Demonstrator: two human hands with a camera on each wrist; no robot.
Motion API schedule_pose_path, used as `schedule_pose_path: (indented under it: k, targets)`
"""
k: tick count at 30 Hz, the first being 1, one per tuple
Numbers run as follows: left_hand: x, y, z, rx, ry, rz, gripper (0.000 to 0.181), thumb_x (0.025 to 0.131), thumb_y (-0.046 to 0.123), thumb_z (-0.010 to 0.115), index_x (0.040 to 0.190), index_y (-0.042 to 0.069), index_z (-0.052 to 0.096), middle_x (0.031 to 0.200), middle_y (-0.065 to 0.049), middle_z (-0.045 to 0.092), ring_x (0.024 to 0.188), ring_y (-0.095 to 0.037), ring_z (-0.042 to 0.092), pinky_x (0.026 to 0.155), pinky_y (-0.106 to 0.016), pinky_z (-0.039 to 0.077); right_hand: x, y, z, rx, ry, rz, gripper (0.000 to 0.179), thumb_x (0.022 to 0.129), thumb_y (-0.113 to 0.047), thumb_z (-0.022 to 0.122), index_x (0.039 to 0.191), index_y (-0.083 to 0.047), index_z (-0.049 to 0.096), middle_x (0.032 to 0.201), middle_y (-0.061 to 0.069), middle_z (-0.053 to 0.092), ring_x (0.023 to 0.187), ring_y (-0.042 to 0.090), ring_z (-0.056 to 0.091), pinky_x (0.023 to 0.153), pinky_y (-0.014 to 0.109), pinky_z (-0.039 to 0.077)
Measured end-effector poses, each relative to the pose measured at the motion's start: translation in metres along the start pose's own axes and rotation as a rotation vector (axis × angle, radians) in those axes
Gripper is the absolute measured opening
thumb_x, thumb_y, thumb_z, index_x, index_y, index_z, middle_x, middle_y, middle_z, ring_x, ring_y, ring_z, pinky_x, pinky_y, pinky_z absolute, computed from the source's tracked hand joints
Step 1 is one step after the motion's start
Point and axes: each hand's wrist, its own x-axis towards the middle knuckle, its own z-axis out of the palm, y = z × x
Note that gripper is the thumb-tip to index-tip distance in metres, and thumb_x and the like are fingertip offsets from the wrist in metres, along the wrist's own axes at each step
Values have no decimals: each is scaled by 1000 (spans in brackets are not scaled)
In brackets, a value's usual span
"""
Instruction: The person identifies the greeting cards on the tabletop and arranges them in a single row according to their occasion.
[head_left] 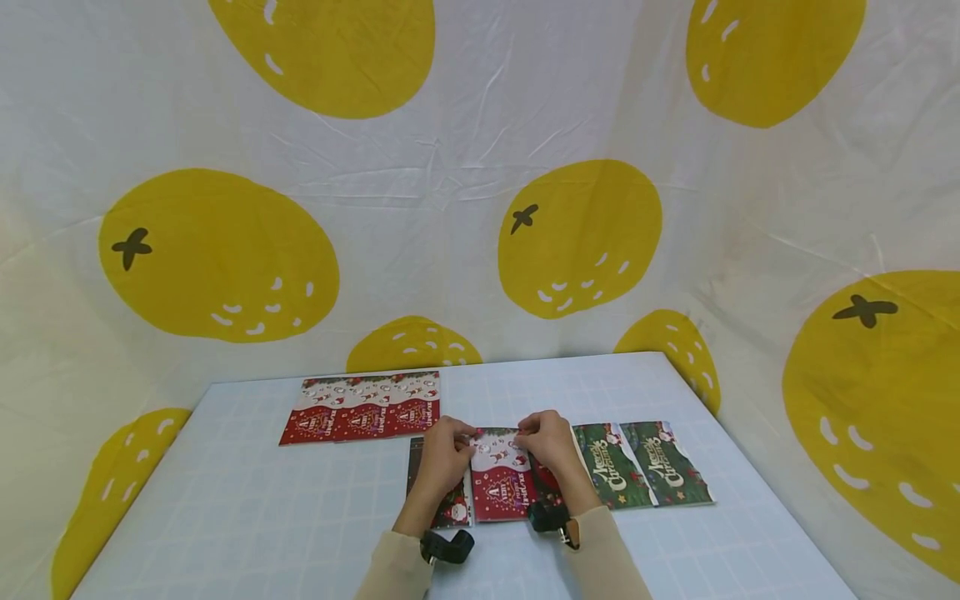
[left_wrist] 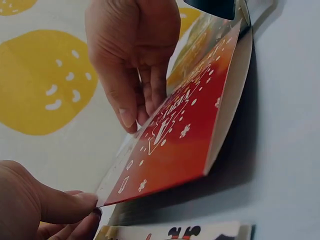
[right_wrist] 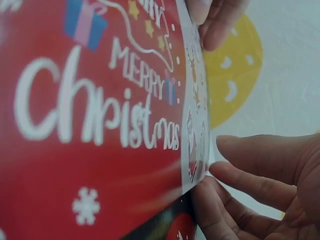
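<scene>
A red-and-white Christmas card is between my two hands, tilted up off the table in the left wrist view. My left hand pinches its upper left corner between thumb and fingers. At the upper right corner, my right hand holds the edge with its fingertips, some of them behind the card. A dark card lies to the left, partly hidden under my left hand and wrist. Another dark card with red shows on the right, mostly covered by my right hand.
Three overlapping red-and-white cards lie at the back left. On the right lie two green Christmas cards side by side. The pale gridded table meets a white curtain with yellow fruit prints behind it.
</scene>
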Motion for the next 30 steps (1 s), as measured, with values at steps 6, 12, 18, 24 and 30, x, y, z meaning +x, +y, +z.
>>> schedule_pose_path:
  k: [6,12,18,24,30]
  targets:
    - [1,-1,0,-46,1,-46,22,86,-8,76,107,-1,80,92,-6,68,77,-16,60,66,-31,53,-1,0,0,4,2,6,23,87,-7,82,107,4,77,89,8,72,82,22,66,77,43,58]
    - [1,1,0,-132,-4,-136,24,86,-9,75,108,0,80,90,-6,68,76,-17,60,67,-33,53,0,1,0,-2,6,-16,24,85,-5,83,107,2,77,86,6,72,82,21,66,78,43,57]
    - [0,2,-1,-167,7,-158,24,86,-9,75,108,0,79,90,-6,67,78,-18,63,70,-35,56,0,2,-1,28,-9,-22,27,86,-4,82,112,0,78,86,7,71,76,21,64,65,34,54]
    - [0,2,-3,-144,33,-133,23,85,-9,77,105,2,80,89,-5,68,81,-19,64,73,-39,57,1,3,-3,44,-14,-24,32,87,-3,81,119,-1,78,86,7,71,72,20,62,60,32,51]
    - [1,1,-6,-157,25,-160,23,87,-8,76,107,3,80,89,-6,69,80,-19,65,73,-38,57,1,5,-3,50,-17,-18,30,87,-5,82,117,-2,79,86,7,72,74,20,62,63,33,52]
